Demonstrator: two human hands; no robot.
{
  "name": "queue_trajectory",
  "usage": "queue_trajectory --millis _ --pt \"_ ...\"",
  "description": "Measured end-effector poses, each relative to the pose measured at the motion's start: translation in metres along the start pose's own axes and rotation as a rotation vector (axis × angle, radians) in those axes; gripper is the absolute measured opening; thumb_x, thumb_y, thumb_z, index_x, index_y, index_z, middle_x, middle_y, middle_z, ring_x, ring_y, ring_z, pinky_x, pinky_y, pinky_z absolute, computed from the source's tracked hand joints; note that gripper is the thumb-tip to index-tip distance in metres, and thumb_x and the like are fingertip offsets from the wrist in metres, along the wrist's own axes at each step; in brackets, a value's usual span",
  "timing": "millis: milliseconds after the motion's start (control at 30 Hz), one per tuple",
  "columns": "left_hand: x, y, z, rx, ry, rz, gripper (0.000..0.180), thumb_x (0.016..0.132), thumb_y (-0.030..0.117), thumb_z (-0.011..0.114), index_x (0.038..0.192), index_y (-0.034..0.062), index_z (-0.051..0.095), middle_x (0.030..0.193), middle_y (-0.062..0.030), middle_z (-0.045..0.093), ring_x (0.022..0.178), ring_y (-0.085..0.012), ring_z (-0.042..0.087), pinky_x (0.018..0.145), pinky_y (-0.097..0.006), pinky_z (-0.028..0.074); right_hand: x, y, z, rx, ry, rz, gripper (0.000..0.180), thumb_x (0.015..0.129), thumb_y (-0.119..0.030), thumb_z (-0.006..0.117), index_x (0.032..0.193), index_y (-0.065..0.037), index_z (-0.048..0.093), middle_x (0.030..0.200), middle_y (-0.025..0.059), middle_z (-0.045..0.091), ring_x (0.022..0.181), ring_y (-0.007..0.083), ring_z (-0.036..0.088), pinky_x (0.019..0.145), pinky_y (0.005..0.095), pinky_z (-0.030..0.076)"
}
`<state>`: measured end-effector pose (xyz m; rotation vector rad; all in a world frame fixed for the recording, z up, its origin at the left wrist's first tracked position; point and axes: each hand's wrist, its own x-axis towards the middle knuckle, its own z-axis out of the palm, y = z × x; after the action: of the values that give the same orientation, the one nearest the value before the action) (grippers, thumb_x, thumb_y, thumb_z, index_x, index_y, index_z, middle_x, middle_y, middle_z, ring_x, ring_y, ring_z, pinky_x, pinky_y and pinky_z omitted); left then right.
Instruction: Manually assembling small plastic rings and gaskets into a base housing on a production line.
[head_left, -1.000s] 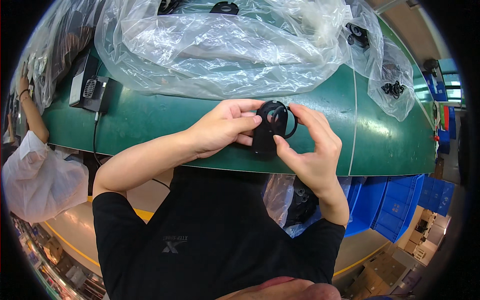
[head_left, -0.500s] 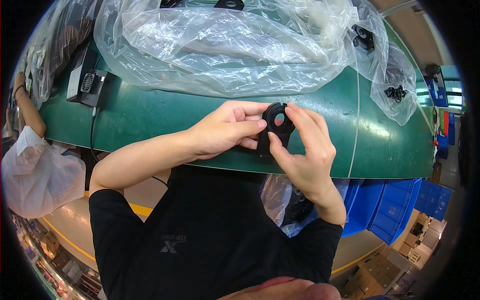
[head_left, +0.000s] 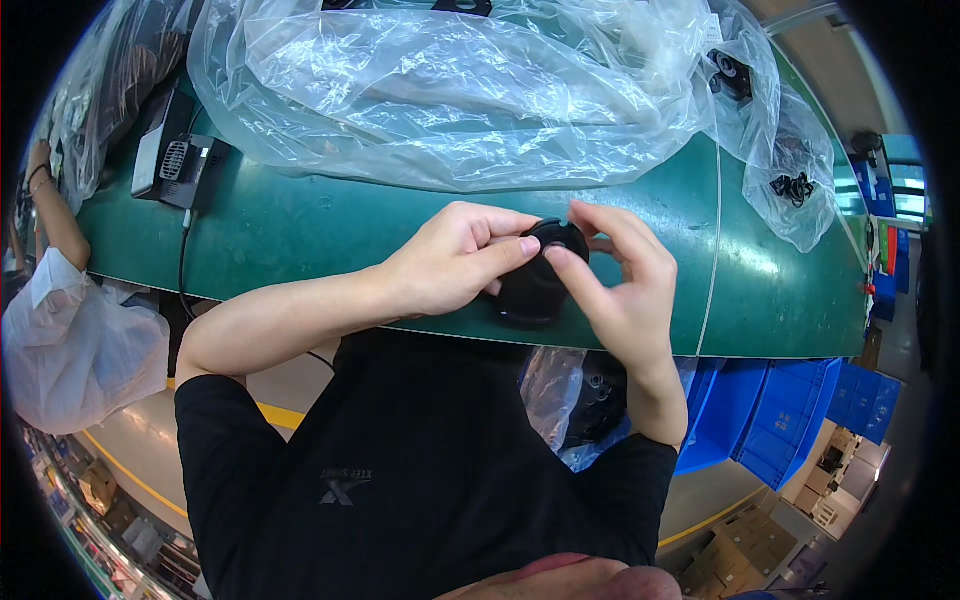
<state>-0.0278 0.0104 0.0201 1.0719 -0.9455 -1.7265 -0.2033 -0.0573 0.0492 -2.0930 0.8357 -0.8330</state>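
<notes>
Over the front part of the green worktable, I hold a black plastic part with a rounded top. Its face is tilted, so the round opening in it barely shows. My left hand grips the part's left side, thumb on the upper face and fingers behind it. On the other side, my right hand has its thumb pressed to the part near the opening. The right index finger is curved at the top edge, and the remaining fingers are partly hidden behind.
A large clear plastic bag spreads across the table's far side. Smaller bags with black parts lie at right. A black device with a cable stands at left. Blue bins sit below the right edge. Another person's arm is at far left.
The black part has been tilted, so its round hole no longer shows through. My right thumb has moved up toward its top, while my left hand keeps its grip.
</notes>
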Motion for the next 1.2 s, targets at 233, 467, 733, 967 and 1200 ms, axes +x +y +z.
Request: queue_trajectory --millis 233,467,733,967,1200 --pt "0.001 -0.017 0.001 0.161 0.045 0.200 0.033 0.093 0.017 0.052 0.120 -0.0025 0.053 0.084 0.0024 0.059 0.070 -0.0025 0.049 0.060 -0.019 0.042 -0.002 0.013 0.001 0.371 -0.115 0.252 0.020 0.079 -0.004 0.066 0.097 0.005 0.064 0.086 0.0077 0.063 0.077 0.0112 0.060 0.068 0.0215 0.048" --pt "-0.003 -0.007 0.000 0.098 0.061 0.066 0.027 0.093 0.013 0.052 0.111 -0.0063 0.057 0.082 0.0037 0.058 0.071 -0.0010 0.045 0.061 -0.018 0.039 0.000 0.011 0.002 0.590 -0.169 0.475 0.015 0.081 -0.003 0.066 0.093 0.006 0.064 0.086 0.0061 0.063 0.078 0.0078 0.058 0.069 0.0192 0.047" --pt "-0.001 -0.012 -0.001 0.197 0.097 0.155 0.023 0.091 0.013 0.051 0.084 -0.0057 0.063 0.057 0.0071 0.040 0.056 -0.0015 0.031 0.047 -0.023 0.028 -0.003 0.013 0.008 0.567 -0.161 0.476 0.015 0.081 -0.004 0.066 0.092 0.006 0.064 0.082 0.0060 0.064 0.074 0.0073 0.059 0.065 0.0185 0.047" --pt "-0.001 -0.009 -0.001 0.281 0.100 0.220 0.022 0.091 0.014 0.052 0.086 -0.0048 0.063 0.057 0.0036 0.043 0.057 -0.0021 0.033 0.049 -0.023 0.031 0.000 0.012 0.006 0.637 -0.190 0.528 0.014 0.081 -0.003 0.065 0.092 0.006 0.064 0.082 0.0059 0.064 0.074 0.0072 0.059 0.065 0.0183 0.047" --pt "-0.002 -0.006 -0.002 0.365 0.055 0.128 0.027 0.091 0.011 0.053 0.113 -0.0044 0.058 0.096 -0.0062 0.065 0.087 -0.0064 0.055 0.077 -0.022 0.046 -0.001 0.015 0.003 0.599 -0.195 0.470 0.017 0.081 -0.003 0.065 0.095 0.006 0.064 0.084 0.0065 0.064 0.077 0.0075 0.059 0.068 0.0191 0.047"
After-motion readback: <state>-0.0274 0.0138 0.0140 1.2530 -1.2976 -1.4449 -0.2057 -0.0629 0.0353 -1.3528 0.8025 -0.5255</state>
